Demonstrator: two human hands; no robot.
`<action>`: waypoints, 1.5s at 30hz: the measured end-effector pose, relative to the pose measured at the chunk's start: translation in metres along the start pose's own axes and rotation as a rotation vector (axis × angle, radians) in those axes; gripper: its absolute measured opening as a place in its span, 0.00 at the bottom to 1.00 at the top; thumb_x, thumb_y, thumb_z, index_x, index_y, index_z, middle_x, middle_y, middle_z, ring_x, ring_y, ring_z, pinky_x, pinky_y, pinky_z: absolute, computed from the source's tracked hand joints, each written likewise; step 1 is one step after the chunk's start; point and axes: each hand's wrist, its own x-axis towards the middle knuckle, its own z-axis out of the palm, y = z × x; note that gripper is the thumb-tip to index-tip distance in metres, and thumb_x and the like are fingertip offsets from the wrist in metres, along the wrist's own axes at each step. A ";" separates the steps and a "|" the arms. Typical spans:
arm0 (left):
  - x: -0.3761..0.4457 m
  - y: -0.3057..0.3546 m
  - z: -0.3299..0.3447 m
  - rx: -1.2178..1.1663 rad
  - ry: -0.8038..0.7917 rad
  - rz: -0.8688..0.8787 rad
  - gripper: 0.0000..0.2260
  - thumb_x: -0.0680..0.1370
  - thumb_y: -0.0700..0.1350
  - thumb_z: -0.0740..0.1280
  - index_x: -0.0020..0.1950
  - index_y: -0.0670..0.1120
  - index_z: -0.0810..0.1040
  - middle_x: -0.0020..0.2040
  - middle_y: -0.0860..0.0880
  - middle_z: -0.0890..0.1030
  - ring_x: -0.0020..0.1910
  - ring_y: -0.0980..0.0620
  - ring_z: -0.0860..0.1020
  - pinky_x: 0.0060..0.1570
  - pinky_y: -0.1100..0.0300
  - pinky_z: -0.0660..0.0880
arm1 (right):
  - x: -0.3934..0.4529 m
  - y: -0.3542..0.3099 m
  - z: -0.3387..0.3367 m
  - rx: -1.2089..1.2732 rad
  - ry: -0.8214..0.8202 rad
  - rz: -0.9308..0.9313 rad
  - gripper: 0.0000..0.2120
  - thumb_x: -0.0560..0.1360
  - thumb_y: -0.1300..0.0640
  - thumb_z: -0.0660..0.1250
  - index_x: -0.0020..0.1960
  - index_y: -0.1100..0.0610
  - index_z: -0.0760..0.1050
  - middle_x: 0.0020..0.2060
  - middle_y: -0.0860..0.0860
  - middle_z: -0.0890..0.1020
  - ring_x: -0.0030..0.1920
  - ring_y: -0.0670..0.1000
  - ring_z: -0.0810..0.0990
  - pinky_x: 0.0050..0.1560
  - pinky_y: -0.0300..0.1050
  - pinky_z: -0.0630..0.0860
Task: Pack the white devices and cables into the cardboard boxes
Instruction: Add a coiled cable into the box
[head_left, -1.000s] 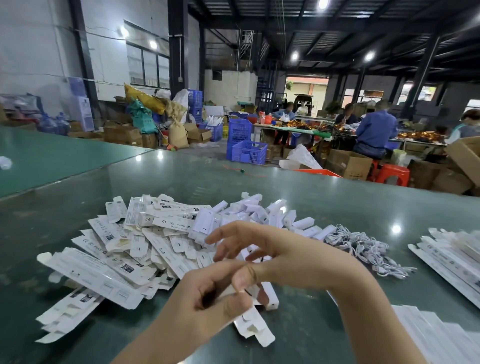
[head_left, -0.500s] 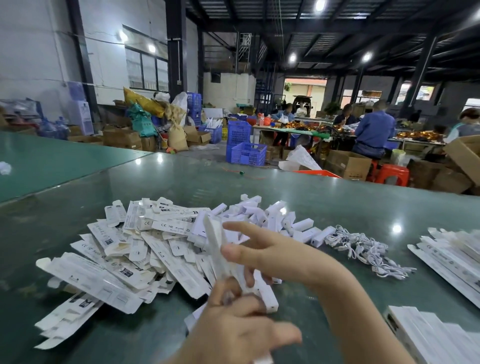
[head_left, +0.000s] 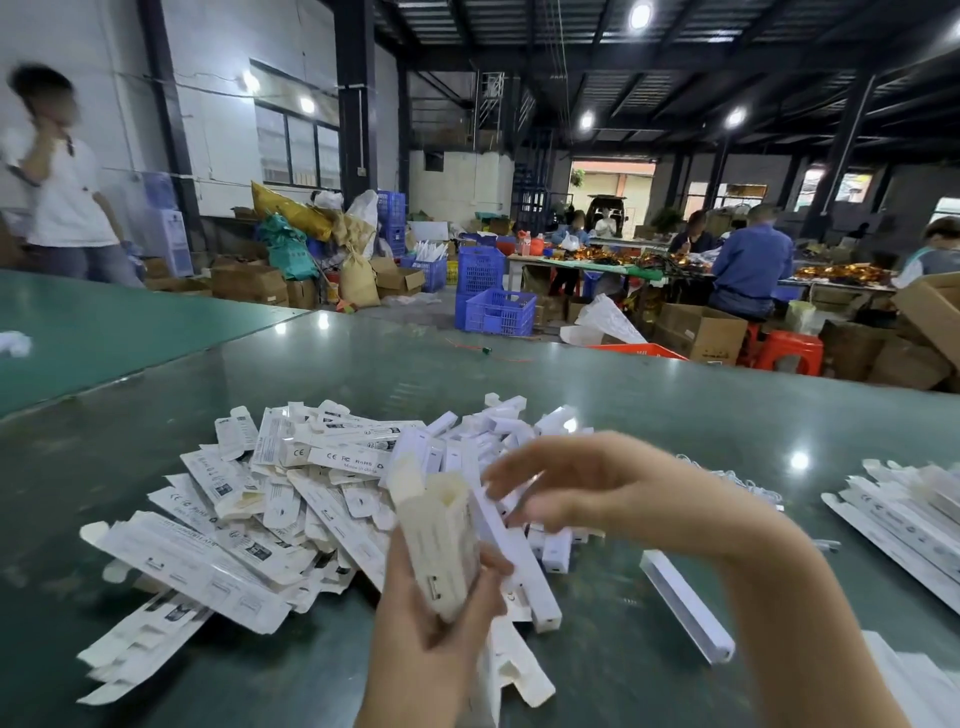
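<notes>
My left hand (head_left: 431, 623) grips a long white cardboard box (head_left: 441, 540), held upright with its top flap open. My right hand (head_left: 587, 493) hovers just right of the box top, fingers spread and holding nothing. A heap of flat, printed white boxes (head_left: 249, 514) covers the green table (head_left: 156, 415) to the left. Small white devices (head_left: 504, 426) lie piled behind my hands. A bundle of white cables (head_left: 748, 483) shows partly past my right wrist. Two long white boxes (head_left: 685, 603) lie on the table near my right forearm.
A row of packed white boxes (head_left: 904, 525) lies at the right edge. A person in white (head_left: 62, 187) stands at the far left behind the table. Blue crates (head_left: 493, 306), brown cartons (head_left: 696, 332) and seated workers (head_left: 748, 270) fill the floor beyond.
My left hand has raised the box upright and its top flap is open. My right hand has let go and spread open beside it. A person has come into view at far left.
</notes>
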 end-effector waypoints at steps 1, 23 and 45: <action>-0.003 0.004 -0.002 0.008 -0.031 -0.046 0.16 0.68 0.37 0.74 0.54 0.42 0.75 0.34 0.44 0.82 0.30 0.53 0.78 0.35 0.64 0.76 | -0.003 0.006 -0.011 -0.018 0.130 0.030 0.09 0.72 0.44 0.68 0.52 0.41 0.78 0.51 0.43 0.83 0.50 0.45 0.82 0.47 0.38 0.77; -0.003 -0.021 -0.014 0.030 -0.336 -0.292 0.19 0.55 0.51 0.80 0.36 0.45 0.75 0.27 0.52 0.73 0.29 0.55 0.72 0.34 0.66 0.69 | -0.007 0.104 -0.043 -0.842 -0.056 0.944 0.15 0.74 0.64 0.63 0.59 0.57 0.76 0.50 0.54 0.78 0.47 0.54 0.79 0.44 0.42 0.77; 0.006 -0.012 -0.013 -0.030 -0.481 -0.384 0.26 0.51 0.47 0.85 0.35 0.39 0.73 0.29 0.49 0.74 0.28 0.54 0.72 0.31 0.66 0.70 | -0.010 -0.041 0.033 -0.278 0.761 -0.226 0.20 0.74 0.62 0.69 0.64 0.51 0.75 0.49 0.44 0.80 0.46 0.44 0.78 0.48 0.30 0.75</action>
